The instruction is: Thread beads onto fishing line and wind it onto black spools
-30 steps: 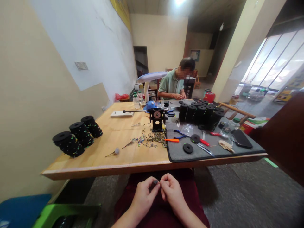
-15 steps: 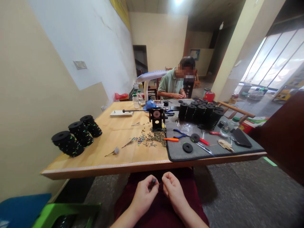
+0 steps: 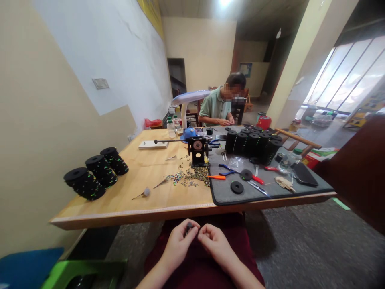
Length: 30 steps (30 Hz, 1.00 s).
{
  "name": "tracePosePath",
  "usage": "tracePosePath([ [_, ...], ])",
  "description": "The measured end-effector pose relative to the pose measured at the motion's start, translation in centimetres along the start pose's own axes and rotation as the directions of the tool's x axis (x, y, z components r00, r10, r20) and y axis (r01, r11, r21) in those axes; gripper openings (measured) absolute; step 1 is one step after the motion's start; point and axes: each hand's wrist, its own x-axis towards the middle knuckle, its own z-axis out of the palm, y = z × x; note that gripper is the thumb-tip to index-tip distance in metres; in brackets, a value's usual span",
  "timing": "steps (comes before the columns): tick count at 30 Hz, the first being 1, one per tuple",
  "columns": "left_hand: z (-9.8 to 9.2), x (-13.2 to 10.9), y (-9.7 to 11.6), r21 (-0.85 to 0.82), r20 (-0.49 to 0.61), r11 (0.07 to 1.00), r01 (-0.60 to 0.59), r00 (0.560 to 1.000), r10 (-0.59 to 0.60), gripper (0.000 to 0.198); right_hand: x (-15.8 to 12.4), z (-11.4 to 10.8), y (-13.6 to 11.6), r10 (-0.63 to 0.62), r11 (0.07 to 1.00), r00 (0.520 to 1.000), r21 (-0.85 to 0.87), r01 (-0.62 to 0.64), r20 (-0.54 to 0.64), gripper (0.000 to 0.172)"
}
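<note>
Both hands are low over my lap, below the front edge of the wooden table point(image 3: 141, 208). My left hand point(image 3: 179, 243) is closed, pinching a small dark piece point(image 3: 189, 226) between thumb and fingers. My right hand point(image 3: 211, 242) is closed in a pinch right beside it, fingertips almost touching the left ones; what it holds is too small to make out. On the table in front lie a scatter of small beads point(image 3: 189, 176) and a black hand-crank winder point(image 3: 197, 150).
Three black spools point(image 3: 94, 170) sit at the table's left. A grey mat point(image 3: 270, 188) carries a row of black spools point(image 3: 252, 142), pliers point(image 3: 228, 170), black discs and a phone. A desk lamp point(image 3: 188, 100) stands behind. Another person point(image 3: 221, 106) works at the far end.
Both hands stayed low over my lap and drifted slightly left. They parted a little half a second ago, then closed together again, the dark piece still in the left pinch.
</note>
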Motion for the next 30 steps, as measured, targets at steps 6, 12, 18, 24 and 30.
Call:
tracePosePath([
  [6, -0.2, 0.3, -0.4, -0.027, -0.091, 1.0, 0.0, 0.996, -0.002, 0.023, -0.3, 0.0, 0.1, -0.085, 0.982, 0.995, -0.176, 0.075, -0.052, 0.011],
  [12, -0.3, 0.5, -0.6, -0.002, -0.165, 1.0, -0.004, 0.986, 0.003, 0.024, -0.4, 0.0, -0.3, -0.173, 0.961, 0.979, -0.235, 0.144, -0.108, 0.011],
  [18, -2.0, 1.3, -1.4, -0.127, -0.282, 0.99, 0.055, 0.955, -0.089, 0.034, -0.6, -0.1, -0.4, -0.031, 0.997, 0.987, 0.07, 0.042, -0.155, 0.01],
  [24, -2.0, 1.1, -1.3, -0.167, -0.058, 0.97, 0.174, 0.981, -0.186, 0.04, -0.9, 0.3, -1.4, 0.044, 0.978, 0.991, 0.207, -0.017, -0.129, 0.016],
  [30, -0.4, 0.4, -0.2, -0.154, 0.138, 0.971, 0.184, 0.977, -0.163, 0.033, -0.8, 0.4, -1.3, 0.042, 0.991, 0.988, 0.13, -0.023, -0.145, 0.029],
])
